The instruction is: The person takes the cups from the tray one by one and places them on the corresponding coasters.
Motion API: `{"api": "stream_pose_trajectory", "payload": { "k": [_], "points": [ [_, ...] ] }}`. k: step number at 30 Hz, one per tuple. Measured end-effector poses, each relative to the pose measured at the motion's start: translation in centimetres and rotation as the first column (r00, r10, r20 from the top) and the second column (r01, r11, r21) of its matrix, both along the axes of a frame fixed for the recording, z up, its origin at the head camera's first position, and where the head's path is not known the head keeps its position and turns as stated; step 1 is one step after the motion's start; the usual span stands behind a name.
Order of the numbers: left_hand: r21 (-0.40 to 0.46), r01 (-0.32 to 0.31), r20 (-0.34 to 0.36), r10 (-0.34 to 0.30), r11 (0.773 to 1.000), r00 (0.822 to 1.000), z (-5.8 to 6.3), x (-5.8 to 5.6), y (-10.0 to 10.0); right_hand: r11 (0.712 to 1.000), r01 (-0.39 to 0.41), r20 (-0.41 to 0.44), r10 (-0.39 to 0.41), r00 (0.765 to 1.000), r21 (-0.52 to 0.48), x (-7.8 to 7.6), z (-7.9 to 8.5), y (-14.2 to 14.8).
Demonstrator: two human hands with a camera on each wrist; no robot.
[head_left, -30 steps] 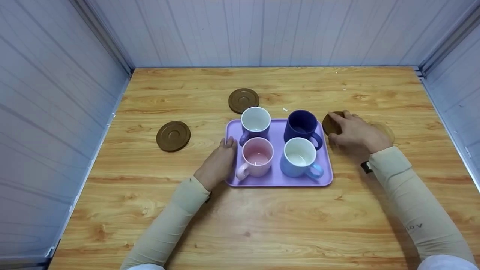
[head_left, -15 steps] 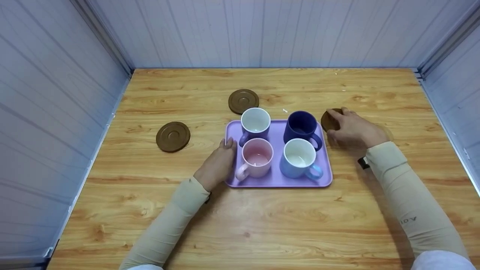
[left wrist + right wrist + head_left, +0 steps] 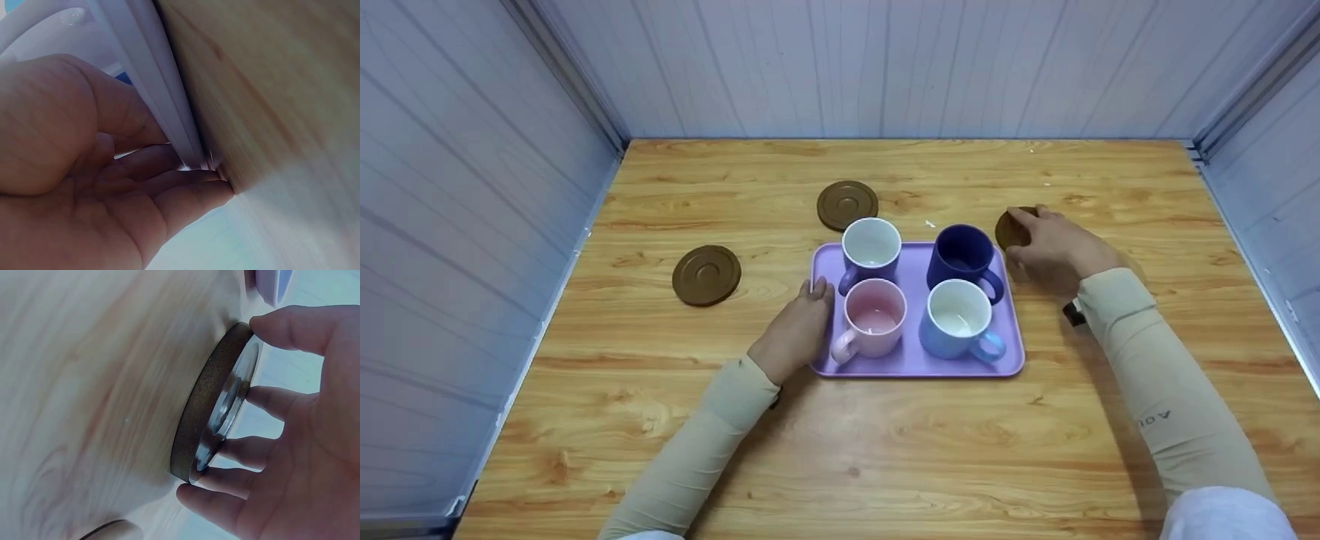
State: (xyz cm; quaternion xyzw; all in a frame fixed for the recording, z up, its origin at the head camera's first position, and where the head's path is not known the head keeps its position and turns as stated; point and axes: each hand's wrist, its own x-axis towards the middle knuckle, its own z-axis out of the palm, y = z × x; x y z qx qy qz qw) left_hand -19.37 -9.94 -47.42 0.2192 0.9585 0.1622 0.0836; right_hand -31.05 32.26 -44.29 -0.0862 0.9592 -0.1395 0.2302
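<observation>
My left hand grips the left rim of a lilac tray, thumb over the edge in the left wrist view. On the tray stand a pink mug, a purple mug with a white inside, a navy mug and a light blue mug. Beyond the tray's back right corner, my right hand holds a round brown coaster by its edge. In the right wrist view, thumb and fingers span this coaster, which lies close to the table; the hand partly covers it in the head view.
One brown coaster lies on the wooden table to the left, another behind the tray. Part of a round tan thing shows low in the right wrist view. Pale panels wall the table at the back and sides.
My right hand has slid the coaster a little left and back, toward the tray's back right corner. The left hand and the mugs have kept their places.
</observation>
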Motion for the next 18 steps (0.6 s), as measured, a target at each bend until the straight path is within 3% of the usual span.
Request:
{"api": "stream_pose_trajectory", "payload": {
  "k": [8, 18],
  "points": [
    [-0.004, -0.017, 0.025, 0.017, 1.000, 1.000, 0.0, 0.0, 0.1, 0.999, 0.025, 0.026, -0.025, 0.999, -0.021, -1.2, 0.1, -0.6],
    [0.004, 0.004, -0.013, -0.004, 1.000, 1.000, 0.0, 0.0, 0.1, 0.999, 0.030, 0.021, -0.029, 0.999, -0.038, -3.1, -0.1, -1.7]
  ]
}}
